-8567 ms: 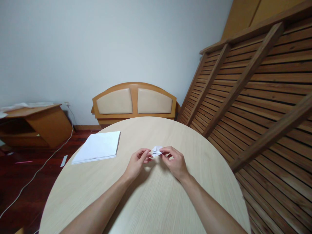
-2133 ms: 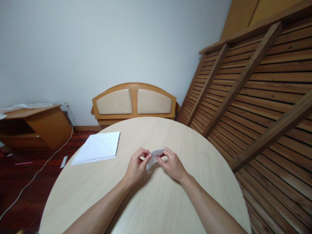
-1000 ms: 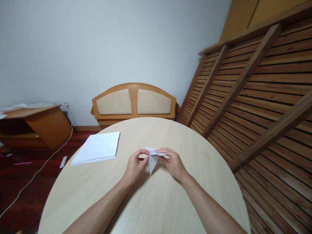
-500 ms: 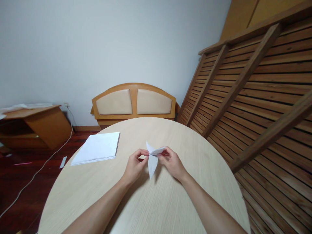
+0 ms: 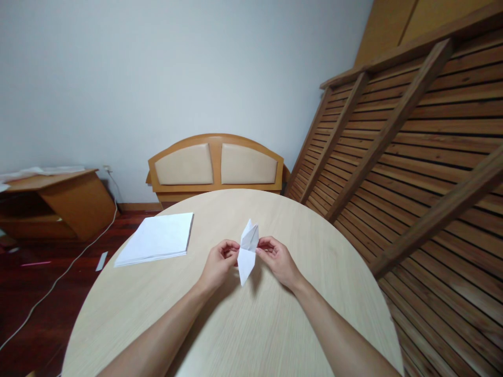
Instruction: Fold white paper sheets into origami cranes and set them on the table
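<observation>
A folded piece of white paper is held upright between my two hands, just above the round table. It has a pointed lower end and two pointed flaps at the top, with a crease across its middle. My left hand pinches its left edge near that crease. On the opposite edge, the thumb and fingers of my right hand are closed on the paper. Some of the left fingertips are hidden behind it.
A stack of white paper lies on the left of the pale round table. Beyond the table stands a padded headboard. A wooden slatted frame leans along the right. A cable trails over the floor at left.
The flap that stuck out toward my right hand now points up beside the other upper flap. My right hand has shifted its grip to the paper's right edge.
</observation>
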Tool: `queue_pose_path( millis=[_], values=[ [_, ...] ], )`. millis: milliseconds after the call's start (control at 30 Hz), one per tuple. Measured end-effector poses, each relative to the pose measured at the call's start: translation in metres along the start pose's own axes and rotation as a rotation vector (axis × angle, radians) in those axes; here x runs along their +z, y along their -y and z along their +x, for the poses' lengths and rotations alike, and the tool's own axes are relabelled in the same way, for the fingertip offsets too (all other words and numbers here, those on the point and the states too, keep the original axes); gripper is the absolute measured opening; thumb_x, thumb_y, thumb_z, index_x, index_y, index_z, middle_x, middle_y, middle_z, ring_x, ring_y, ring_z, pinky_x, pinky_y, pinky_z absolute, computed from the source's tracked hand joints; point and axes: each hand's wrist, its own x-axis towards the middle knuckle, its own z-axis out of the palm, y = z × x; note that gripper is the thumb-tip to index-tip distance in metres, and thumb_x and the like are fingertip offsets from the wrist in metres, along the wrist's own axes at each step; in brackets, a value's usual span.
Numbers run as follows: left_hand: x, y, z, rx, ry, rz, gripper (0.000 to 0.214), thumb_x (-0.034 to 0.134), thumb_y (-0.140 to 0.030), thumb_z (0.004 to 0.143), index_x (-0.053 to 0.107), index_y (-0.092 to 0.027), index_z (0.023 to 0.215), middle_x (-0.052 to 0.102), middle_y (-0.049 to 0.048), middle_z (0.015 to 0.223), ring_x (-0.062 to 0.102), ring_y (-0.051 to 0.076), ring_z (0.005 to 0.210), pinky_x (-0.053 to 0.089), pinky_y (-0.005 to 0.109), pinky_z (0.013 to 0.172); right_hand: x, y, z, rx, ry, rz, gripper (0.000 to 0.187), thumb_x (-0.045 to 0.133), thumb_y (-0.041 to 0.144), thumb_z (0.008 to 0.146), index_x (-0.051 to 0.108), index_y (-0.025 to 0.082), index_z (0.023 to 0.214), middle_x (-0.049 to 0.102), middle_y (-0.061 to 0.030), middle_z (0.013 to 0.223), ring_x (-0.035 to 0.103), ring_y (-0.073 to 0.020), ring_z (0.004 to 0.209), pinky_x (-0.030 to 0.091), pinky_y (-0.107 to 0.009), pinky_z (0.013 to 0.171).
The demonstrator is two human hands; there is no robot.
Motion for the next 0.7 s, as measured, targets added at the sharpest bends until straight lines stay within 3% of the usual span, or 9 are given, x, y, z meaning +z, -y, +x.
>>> queue_pose_path(
  millis=[433, 700],
  values=[
    [0.0019, -0.0062, -0.0033, -0.104, 0.047, -0.117, 0.035, 0.083, -0.035, 0.063, 0.065, -0.015, 0.084, 0.070, 0.0055, 0.075, 0.062, 0.014, 0.059, 0.044, 0.023, 0.053, 0.0008, 0.0026, -0.0005, -0.007, 0.017, 0.013, 0.028, 0.067, 0.045, 0.086, 0.069, 0.021, 0.100, 0.074, -0.0068, 0.098, 0.069, -0.0207, 0.092, 0.055, -0.038, 0.088],
    [-0.0010, 0.0010, -0.0019, -0.109, 0.097, -0.105, 0.030, 0.083, -0.036, 0.067, 0.068, -0.015, 0.082, 0.072, 0.0086, 0.075, 0.065, 0.017, 0.060, 0.048, 0.026, 0.054, -0.0008, 0.0035, -0.0002, 0.000, 0.007, 0.015, 0.020, 0.066, 0.033, 0.084, 0.068, 0.021, 0.100, 0.073, -0.0061, 0.098, 0.069, -0.0196, 0.089, 0.054, -0.037, 0.086]
  ],
)
